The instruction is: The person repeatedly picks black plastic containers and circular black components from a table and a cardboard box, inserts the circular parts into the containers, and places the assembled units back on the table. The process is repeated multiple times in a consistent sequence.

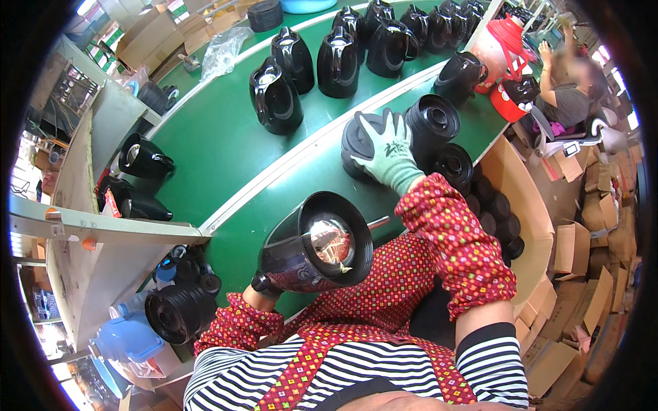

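A glossy black jug (291, 257) is tipped on its side in front of my body, its wide round end facing up and right and a shiny metallic dome inside. My left hand (259, 300) supports it from below and behind; the jug hides most of the fingers. My gloved right hand (391, 147), in pale green and white, lies over a stack of black round bases (353, 147), its fingers spread across the top piece and bent at its edge. More stacked black round parts (433, 118) stand just right of that hand.
Several black jugs (338, 61) stand on the green belt (205, 130) beyond a white rail. A red and pink jug (504, 51) is at the far right. Loose black discs (497, 212) fill a carton on my right. Another person (569, 103) sits further back.
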`<control>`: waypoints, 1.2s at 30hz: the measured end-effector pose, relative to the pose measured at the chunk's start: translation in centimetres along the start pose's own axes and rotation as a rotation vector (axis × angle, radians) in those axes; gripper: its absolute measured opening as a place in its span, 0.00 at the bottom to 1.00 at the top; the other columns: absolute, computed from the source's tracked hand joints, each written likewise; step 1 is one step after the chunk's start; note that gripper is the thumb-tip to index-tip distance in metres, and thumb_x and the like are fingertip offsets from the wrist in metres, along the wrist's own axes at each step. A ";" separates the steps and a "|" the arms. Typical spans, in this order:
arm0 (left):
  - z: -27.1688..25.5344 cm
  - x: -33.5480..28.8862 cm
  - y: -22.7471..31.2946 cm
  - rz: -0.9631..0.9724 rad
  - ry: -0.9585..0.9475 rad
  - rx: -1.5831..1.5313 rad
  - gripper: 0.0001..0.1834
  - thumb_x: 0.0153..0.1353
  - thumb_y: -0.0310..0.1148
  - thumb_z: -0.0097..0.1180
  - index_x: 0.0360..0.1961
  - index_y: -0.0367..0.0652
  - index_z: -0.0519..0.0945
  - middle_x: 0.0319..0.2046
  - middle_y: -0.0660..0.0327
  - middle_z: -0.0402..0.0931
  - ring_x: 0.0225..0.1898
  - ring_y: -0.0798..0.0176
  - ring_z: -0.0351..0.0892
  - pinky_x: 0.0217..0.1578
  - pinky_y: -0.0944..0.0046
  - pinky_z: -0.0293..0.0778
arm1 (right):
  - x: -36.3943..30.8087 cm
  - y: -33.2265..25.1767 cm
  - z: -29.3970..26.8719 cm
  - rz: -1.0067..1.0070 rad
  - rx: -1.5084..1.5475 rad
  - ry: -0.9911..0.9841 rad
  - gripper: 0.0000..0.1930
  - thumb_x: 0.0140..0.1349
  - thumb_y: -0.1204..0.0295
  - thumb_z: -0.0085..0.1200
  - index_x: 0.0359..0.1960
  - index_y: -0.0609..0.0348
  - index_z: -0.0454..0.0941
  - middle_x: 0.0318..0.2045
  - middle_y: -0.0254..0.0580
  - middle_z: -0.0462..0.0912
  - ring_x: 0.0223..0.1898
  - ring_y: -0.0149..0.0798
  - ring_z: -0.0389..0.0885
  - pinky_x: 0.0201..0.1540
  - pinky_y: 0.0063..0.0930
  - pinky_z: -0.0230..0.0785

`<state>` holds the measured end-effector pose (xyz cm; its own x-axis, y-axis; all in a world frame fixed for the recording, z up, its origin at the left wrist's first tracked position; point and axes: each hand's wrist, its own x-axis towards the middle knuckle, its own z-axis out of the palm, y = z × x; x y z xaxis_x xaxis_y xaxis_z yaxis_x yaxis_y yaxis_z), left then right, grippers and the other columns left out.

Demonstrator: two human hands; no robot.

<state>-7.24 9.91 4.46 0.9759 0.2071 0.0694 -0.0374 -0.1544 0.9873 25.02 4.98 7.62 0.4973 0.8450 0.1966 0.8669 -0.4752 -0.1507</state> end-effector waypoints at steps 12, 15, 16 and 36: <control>1.5 2.9 -1.7 -0.142 -0.041 -1.068 0.28 0.80 0.31 0.49 0.77 0.35 0.64 0.73 0.48 0.69 0.71 0.54 0.73 0.73 0.56 0.71 | -11.1 -0.8 -7.0 -0.162 0.799 0.113 0.46 0.66 0.44 0.60 0.79 0.56 0.62 0.75 0.58 0.66 0.72 0.64 0.63 0.76 0.56 0.52; 3.3 3.7 0.0 -0.126 -0.109 -0.669 0.27 0.81 0.32 0.47 0.76 0.35 0.64 0.73 0.48 0.69 0.71 0.53 0.74 0.73 0.54 0.71 | -16.3 -1.7 -9.9 -0.136 0.863 0.098 0.49 0.67 0.38 0.57 0.80 0.61 0.60 0.77 0.55 0.65 0.74 0.62 0.61 0.77 0.54 0.50; 3.9 3.5 -1.0 -0.159 -0.141 -0.805 0.27 0.81 0.33 0.47 0.76 0.36 0.64 0.73 0.49 0.69 0.71 0.54 0.73 0.73 0.54 0.71 | -17.5 -1.6 -10.3 -0.126 0.841 0.090 0.49 0.67 0.39 0.57 0.80 0.61 0.60 0.77 0.54 0.64 0.75 0.62 0.61 0.77 0.54 0.50; 6.4 4.8 10.0 0.387 0.297 0.538 0.42 0.59 0.32 0.76 0.71 0.28 0.70 0.58 0.42 0.83 0.46 0.54 0.91 0.47 0.61 0.86 | -28.4 2.2 -12.2 0.574 1.873 -0.235 0.38 0.83 0.43 0.32 0.76 0.65 0.64 0.70 0.45 0.74 0.69 0.39 0.73 0.75 0.32 0.60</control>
<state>-1.55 3.17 13.72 0.8117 0.2827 0.5111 -0.1829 -0.7080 0.6821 13.27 -23.04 13.56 0.5076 0.7977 -0.3258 -0.5619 0.0198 -0.8270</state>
